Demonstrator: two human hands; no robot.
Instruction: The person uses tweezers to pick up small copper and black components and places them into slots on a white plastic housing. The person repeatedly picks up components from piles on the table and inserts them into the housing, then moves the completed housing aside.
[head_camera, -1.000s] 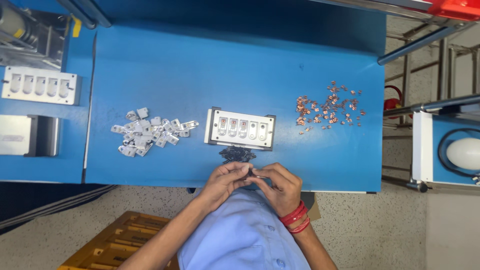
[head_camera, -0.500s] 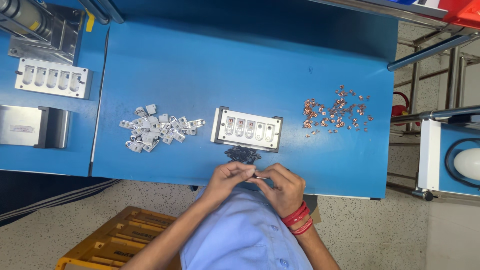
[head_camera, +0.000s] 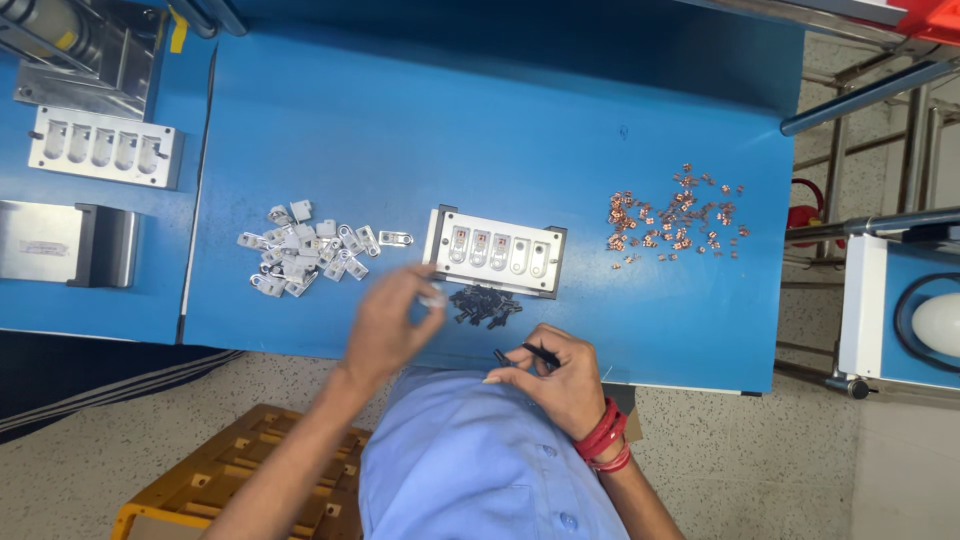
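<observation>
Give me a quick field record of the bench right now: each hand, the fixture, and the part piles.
left hand: raised over the table edge, pinching a small pale part
right hand: holds a thin dark tool
fixture: white slotted block at the centre of the blue table
black parts: small heap just in front of the fixture
white parts: pile left of the fixture
copper parts: scattered right of the fixture
</observation>
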